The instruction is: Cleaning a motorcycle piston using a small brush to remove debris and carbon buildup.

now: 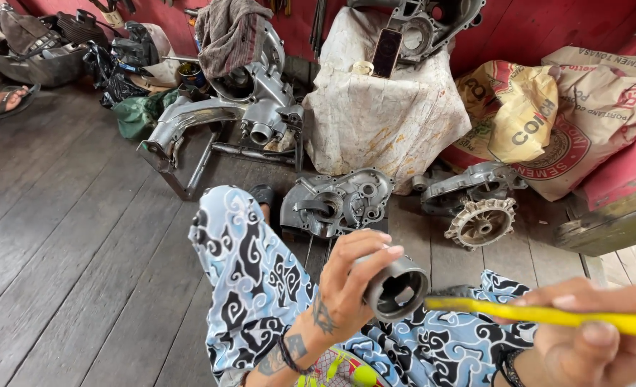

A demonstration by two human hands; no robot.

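the person sits on the plank floor (74, 236) with knees up in blue, black and white patterned trousers (250, 265). the left hand (350, 283) is clamped around a short grey metal cylinder (397, 288), fingers wrapped over its top and thumb underneath, its open bore tilted toward the right hand. that cylinder hangs in the air above the lap, between the two knees. the right hand (590, 333) is closed on a yellow-handled brush (540, 314), whose dark bristle end sits just beside the cylinder's rim; whether it touches is hard to tell.

on the floor just beyond the knees lies a grey engine casing (336, 201), and further toward the right edge another casing with a finned wheel (479, 222). behind them stands a block draped in stained white cloth (382, 115), printed sacks (547, 115) beside it, and a bare engine frame (217, 115) near the far wall.
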